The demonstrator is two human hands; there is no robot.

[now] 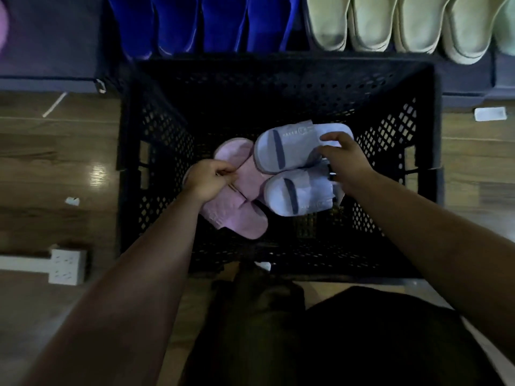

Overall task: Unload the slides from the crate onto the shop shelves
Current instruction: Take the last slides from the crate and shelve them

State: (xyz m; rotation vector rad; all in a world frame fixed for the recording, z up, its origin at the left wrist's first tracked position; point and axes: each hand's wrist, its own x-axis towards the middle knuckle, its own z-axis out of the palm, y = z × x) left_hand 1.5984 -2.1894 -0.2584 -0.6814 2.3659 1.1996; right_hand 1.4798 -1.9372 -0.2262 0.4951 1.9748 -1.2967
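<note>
Pinching with thumb and fingertips, my left hand [207, 179] has hold of the pink slides [237, 215] near a strap, with the forearm reaching straight down into the crate [156, 129]. My right hand [344, 160] comes in from the crate's right side, its fingers curled round the right end of the upper blue slide [287, 147]. That slide lies across the crate, with its dark-striped rounded end pointing left and touching the pink pair. The lower blue slide [295, 195] lies alongside it, closer to the crate's near wall. The pink pair runs diagonally from mid-crate toward the near wall. Beyond the crate's far wall, dark blue slides [195, 23] and cream slides [390, 23] are lined up. A white power strip [67, 263] lies left of the crate.
</note>
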